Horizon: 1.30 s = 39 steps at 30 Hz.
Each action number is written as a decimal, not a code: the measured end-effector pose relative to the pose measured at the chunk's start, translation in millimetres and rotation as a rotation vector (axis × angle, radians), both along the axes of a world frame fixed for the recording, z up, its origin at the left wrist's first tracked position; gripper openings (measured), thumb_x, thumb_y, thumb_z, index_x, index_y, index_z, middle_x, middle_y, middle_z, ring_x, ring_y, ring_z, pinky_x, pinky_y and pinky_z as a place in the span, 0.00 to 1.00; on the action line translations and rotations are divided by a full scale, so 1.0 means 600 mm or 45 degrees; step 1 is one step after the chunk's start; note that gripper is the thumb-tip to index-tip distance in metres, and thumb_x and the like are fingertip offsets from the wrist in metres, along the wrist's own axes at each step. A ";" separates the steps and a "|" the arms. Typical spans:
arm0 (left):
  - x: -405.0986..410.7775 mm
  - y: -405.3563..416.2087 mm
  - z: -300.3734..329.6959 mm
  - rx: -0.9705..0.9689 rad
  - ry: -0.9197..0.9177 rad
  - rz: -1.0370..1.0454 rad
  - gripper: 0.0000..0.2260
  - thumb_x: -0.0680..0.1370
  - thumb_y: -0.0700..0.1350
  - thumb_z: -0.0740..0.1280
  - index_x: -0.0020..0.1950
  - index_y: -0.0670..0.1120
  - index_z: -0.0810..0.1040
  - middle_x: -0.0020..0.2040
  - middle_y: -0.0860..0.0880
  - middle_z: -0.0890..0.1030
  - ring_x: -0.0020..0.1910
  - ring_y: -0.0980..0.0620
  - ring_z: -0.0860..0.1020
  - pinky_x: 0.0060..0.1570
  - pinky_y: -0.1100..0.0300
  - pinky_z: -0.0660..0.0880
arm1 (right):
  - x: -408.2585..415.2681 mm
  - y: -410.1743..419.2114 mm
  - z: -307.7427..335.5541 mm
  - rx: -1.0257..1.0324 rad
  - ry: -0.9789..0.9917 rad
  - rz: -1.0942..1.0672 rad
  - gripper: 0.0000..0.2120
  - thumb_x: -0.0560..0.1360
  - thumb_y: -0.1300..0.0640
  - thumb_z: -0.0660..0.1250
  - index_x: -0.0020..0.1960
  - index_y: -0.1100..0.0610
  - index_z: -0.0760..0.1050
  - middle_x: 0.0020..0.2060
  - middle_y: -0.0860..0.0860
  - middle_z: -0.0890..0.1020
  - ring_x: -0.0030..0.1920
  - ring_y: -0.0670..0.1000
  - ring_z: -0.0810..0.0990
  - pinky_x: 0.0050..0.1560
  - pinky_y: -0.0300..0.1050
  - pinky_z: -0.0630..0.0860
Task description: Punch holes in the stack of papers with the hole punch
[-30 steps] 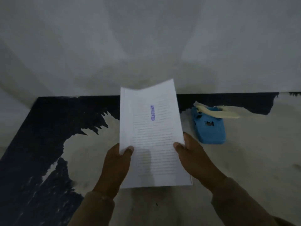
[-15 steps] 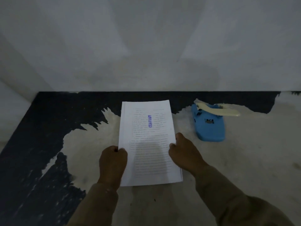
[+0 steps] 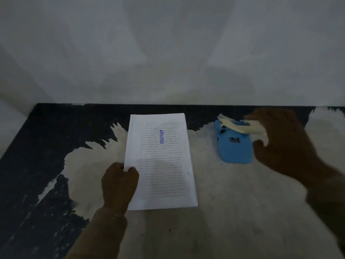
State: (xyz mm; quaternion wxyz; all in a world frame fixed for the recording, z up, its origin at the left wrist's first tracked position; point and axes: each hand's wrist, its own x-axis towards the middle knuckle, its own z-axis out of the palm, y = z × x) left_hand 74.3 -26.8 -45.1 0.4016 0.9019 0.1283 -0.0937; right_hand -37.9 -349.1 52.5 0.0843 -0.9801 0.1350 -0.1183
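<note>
The stack of papers (image 3: 160, 161) lies flat on the worn, patchy floor (image 3: 242, 212), its long side running away from the person, and it looks a floppy thing: light enough for one hand, but the loose sheets would likely fan or slide out of square unless pinched near an edge with thumb on top. That is just how the left hand (image 3: 119, 186) has it, clenched over the near left edge with the thumb pressed on the top sheet. The top page is white, covered in small grey print, with a blue "APPROVED" stamp running sideways near its far end. Well apart to the right sits the hole punch (image 3: 234, 144), a blue body with a pale cream lever standing raised; it looks rigid and probably heavy for its size, best taken around the body or by the lever. The right hand (image 3: 283, 143) is there, blurred, fingers spread around the lever's end; whether it has closed on it I cannot tell. No sheet sits in the punch's slot
</note>
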 end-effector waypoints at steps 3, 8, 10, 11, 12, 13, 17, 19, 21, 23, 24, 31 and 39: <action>0.001 -0.004 0.005 0.042 -0.079 0.005 0.04 0.76 0.40 0.66 0.49 0.43 0.78 0.45 0.48 0.78 0.43 0.48 0.76 0.45 0.55 0.71 | 0.018 -0.059 0.024 0.183 0.457 0.003 0.27 0.74 0.58 0.68 0.71 0.51 0.66 0.66 0.53 0.75 0.64 0.55 0.72 0.60 0.50 0.71; 0.007 -0.005 0.006 0.071 -0.059 0.013 0.03 0.76 0.39 0.65 0.44 0.47 0.77 0.43 0.47 0.79 0.42 0.47 0.76 0.45 0.54 0.71 | 0.060 -0.080 0.034 0.136 0.766 0.198 0.21 0.77 0.46 0.62 0.70 0.49 0.69 0.53 0.51 0.81 0.50 0.52 0.78 0.54 0.55 0.76; 0.008 -0.006 0.005 0.056 -0.069 0.026 0.03 0.76 0.40 0.66 0.45 0.46 0.78 0.43 0.47 0.79 0.42 0.46 0.76 0.46 0.53 0.72 | 0.072 -0.088 0.035 0.176 0.828 0.205 0.22 0.77 0.43 0.62 0.70 0.46 0.68 0.54 0.50 0.81 0.51 0.50 0.77 0.55 0.56 0.76; 0.008 -0.006 0.004 0.052 -0.071 0.037 0.03 0.75 0.40 0.66 0.47 0.46 0.79 0.43 0.47 0.79 0.42 0.46 0.76 0.46 0.53 0.73 | 0.077 -0.090 0.033 0.205 0.851 0.197 0.23 0.76 0.41 0.61 0.70 0.44 0.67 0.56 0.49 0.80 0.53 0.50 0.76 0.56 0.55 0.75; 0.008 -0.006 0.003 0.051 -0.069 0.048 0.03 0.75 0.40 0.66 0.47 0.45 0.79 0.43 0.47 0.79 0.43 0.46 0.76 0.46 0.53 0.73 | 0.079 -0.091 0.031 0.234 0.861 0.186 0.24 0.76 0.41 0.61 0.71 0.43 0.66 0.58 0.48 0.79 0.54 0.49 0.75 0.57 0.53 0.73; 0.008 -0.006 0.002 0.055 -0.065 0.054 0.03 0.75 0.40 0.66 0.47 0.45 0.79 0.43 0.47 0.79 0.42 0.46 0.76 0.45 0.53 0.73 | 0.079 -0.090 0.028 0.262 0.859 0.171 0.24 0.76 0.40 0.61 0.71 0.43 0.66 0.58 0.48 0.78 0.54 0.49 0.75 0.55 0.50 0.72; 0.009 -0.004 -0.003 0.043 -0.045 0.053 0.02 0.75 0.40 0.66 0.46 0.45 0.78 0.42 0.47 0.79 0.39 0.48 0.75 0.40 0.55 0.71 | 0.071 -0.081 0.014 0.287 0.799 0.117 0.25 0.75 0.37 0.60 0.68 0.44 0.69 0.50 0.42 0.78 0.46 0.42 0.75 0.43 0.42 0.69; 0.009 -0.004 -0.006 0.037 -0.052 0.058 0.01 0.76 0.40 0.66 0.45 0.45 0.78 0.42 0.47 0.79 0.37 0.49 0.74 0.40 0.54 0.70 | 0.066 -0.071 0.013 0.299 0.748 0.053 0.26 0.73 0.33 0.59 0.65 0.46 0.73 0.46 0.42 0.78 0.44 0.41 0.75 0.41 0.42 0.68; 0.009 -0.005 -0.008 0.036 -0.062 0.059 0.02 0.76 0.41 0.66 0.45 0.44 0.79 0.41 0.47 0.78 0.35 0.50 0.74 0.39 0.55 0.69 | 0.064 -0.058 0.010 0.353 0.710 -0.042 0.28 0.71 0.30 0.58 0.59 0.49 0.77 0.46 0.46 0.80 0.42 0.45 0.78 0.41 0.44 0.73; 0.009 -0.008 -0.009 0.034 -0.069 0.075 0.04 0.76 0.40 0.66 0.46 0.43 0.80 0.41 0.47 0.78 0.36 0.50 0.73 0.40 0.55 0.69 | 0.064 -0.041 0.004 0.464 0.699 -0.162 0.29 0.71 0.30 0.59 0.54 0.53 0.78 0.43 0.50 0.82 0.38 0.49 0.82 0.39 0.46 0.79; 0.010 -0.010 -0.009 0.034 -0.066 0.087 0.04 0.75 0.40 0.66 0.46 0.43 0.80 0.41 0.47 0.78 0.36 0.49 0.73 0.41 0.54 0.70 | 0.065 -0.032 0.001 0.526 0.690 -0.218 0.29 0.71 0.31 0.60 0.52 0.55 0.79 0.40 0.51 0.83 0.35 0.50 0.84 0.38 0.47 0.81; 0.015 -0.011 -0.015 0.013 -0.055 0.106 0.04 0.76 0.40 0.67 0.48 0.43 0.81 0.42 0.47 0.79 0.41 0.46 0.77 0.44 0.54 0.72 | 0.061 0.009 -0.019 0.660 0.417 -0.419 0.32 0.70 0.29 0.61 0.43 0.60 0.77 0.28 0.52 0.82 0.29 0.50 0.83 0.45 0.50 0.81; 0.016 -0.010 -0.014 -0.023 -0.085 0.085 0.02 0.76 0.42 0.67 0.46 0.48 0.79 0.42 0.49 0.80 0.41 0.47 0.77 0.47 0.54 0.73 | 0.064 0.027 -0.030 0.704 0.376 -0.475 0.32 0.68 0.28 0.61 0.42 0.59 0.77 0.28 0.52 0.84 0.30 0.50 0.83 0.49 0.56 0.81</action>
